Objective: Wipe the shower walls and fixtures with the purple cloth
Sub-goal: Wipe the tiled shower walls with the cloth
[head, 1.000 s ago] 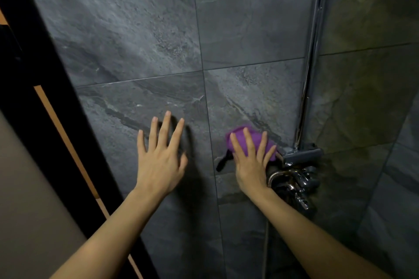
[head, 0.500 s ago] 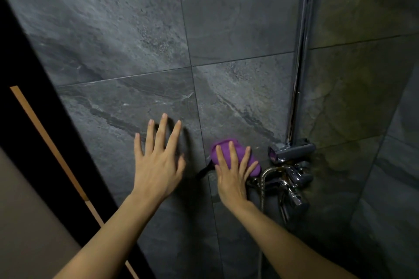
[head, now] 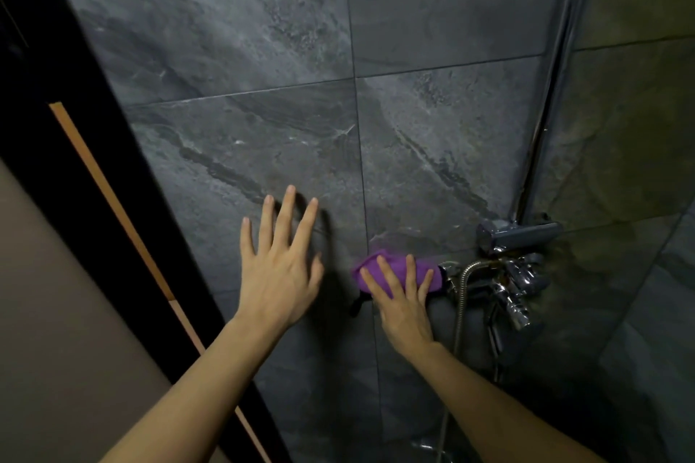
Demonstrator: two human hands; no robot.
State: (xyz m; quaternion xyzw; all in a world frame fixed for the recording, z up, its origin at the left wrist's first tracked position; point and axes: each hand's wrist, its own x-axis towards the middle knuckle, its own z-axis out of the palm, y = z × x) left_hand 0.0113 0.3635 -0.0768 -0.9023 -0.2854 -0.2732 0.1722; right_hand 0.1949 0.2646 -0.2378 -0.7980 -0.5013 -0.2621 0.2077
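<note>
Two bare hands of yours were up against the dark grey tiled shower wall. At the far left a black door frame with a thin orange strip ran down at a slant. Your left hand lay flat on the tile, fingers spread wide and holding nothing. Just to its right, past the vertical grout line, your right hand pressed the purple cloth against the wall with its fingers stretched out over it rather than curled around it; a small dark tag hung from the cloth's lower left edge. The cloth sat low on the wall, just beside the chrome shower mixer. From the mixer a chrome riser pipe climbed the corner, and a ribbed metal hose dropped below it.
</note>
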